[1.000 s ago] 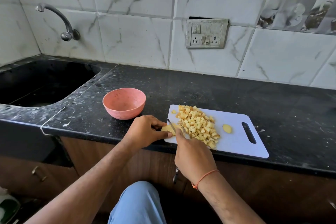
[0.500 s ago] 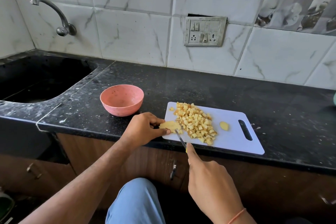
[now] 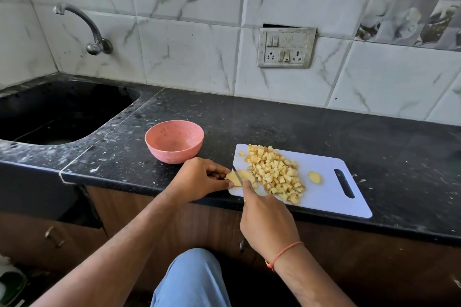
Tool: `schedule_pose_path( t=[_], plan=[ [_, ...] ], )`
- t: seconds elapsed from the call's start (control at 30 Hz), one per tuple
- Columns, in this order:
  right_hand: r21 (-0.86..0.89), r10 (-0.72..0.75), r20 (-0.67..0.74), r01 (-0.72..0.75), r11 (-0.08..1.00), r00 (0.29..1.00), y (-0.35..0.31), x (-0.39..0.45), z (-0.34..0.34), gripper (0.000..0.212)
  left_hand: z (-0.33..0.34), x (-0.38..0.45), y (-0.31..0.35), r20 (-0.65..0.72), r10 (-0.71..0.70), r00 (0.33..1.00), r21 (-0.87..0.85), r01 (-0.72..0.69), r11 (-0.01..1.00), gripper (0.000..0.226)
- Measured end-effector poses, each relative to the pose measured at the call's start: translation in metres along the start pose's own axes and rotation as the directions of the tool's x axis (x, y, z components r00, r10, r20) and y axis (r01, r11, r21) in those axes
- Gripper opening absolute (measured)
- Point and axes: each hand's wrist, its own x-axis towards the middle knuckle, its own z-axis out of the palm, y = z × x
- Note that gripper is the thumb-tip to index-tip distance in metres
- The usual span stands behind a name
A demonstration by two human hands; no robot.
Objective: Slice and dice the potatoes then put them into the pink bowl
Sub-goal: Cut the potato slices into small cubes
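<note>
A white cutting board [image 3: 331, 192] lies on the black counter's front edge, with a pile of diced potato [image 3: 274, 172] on it. At the board's left end, my left hand [image 3: 199, 178] pinches a flat potato slice [image 3: 247, 176]. My right hand [image 3: 268, 219] grips a knife [image 3: 237, 175], index finger along its back, and the blade rests across that slice. A small round potato piece [image 3: 314, 177] lies alone nearer the board's handle slot. The pink bowl [image 3: 174, 141] stands empty just left of the board, behind my left hand.
A black sink [image 3: 57, 112] is sunk into the counter at the left, under a steel tap [image 3: 82, 27]. A switch and socket plate [image 3: 285, 47] is on the tiled wall. Bare black counter [image 3: 399, 152] runs right of the board. My knee in blue cloth [image 3: 192, 279] is below.
My right hand has pushed the knife forward from the board's front edge onto the slice. My left hand still holds the slice in place.
</note>
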Motion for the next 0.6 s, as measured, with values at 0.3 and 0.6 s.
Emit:
schedule_pose_path(
  t=[0.3,0.6],
  plan=[
    [-0.073,0.017,0.048,-0.014,0.997,0.999,0.0,-0.015,0.0,0.07,0.003,-0.001,0.001,-0.035,0.009,0.999,0.006,-0.008,1.0,0.028],
    [-0.048,0.059,0.109,-0.054,0.997,0.992,0.012,-0.056,-0.005,0.071,0.003,-0.001,0.005,-0.008,0.008,1.0,0.051,-0.007,0.999,0.031]
  ],
)
